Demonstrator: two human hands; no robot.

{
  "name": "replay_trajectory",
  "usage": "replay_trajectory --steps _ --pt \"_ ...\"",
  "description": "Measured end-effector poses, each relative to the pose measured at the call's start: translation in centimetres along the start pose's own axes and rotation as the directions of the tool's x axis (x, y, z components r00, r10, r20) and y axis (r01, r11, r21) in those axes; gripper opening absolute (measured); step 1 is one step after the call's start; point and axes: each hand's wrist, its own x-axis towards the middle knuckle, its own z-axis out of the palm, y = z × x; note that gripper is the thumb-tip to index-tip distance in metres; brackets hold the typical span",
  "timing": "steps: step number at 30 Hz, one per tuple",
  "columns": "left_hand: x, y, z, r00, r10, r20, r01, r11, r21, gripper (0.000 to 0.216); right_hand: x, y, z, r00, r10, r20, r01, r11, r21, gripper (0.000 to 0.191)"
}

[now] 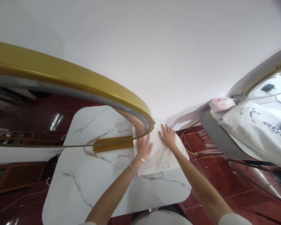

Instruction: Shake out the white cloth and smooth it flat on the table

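White cloth (pixel 159 159): lying flat on the marble table (pixel 91 187), under both palms, its scalloped edge trailing back towards the wrists.
Left hand (pixel 144 147): pressing palm-down on the cloth, fingers spreading apart, clasping nothing.
Right hand (pixel 167 136): resting flat just beside the left, fingers likewise apart.
Gold-framed mirror (pixel 84 82): curving just beyond the fingertips, reflecting the left hand.
White printed bag (pixel 255 131): sitting well right of the right hand.

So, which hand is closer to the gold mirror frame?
Left. The left hand lies on the white cloth close beside the gold mirror frame; the right hand lies farther right, apart from it.
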Motion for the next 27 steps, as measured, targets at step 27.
replay_trajectory --steps 27 --pt "-10.7 -0.6 0.6 0.987 0.128 -0.094 -0.120 0.989 0.082 0.060 -15.2 0.7 1.0 0.983 -0.099 -0.157 0.073 0.984 -0.162 0.060"
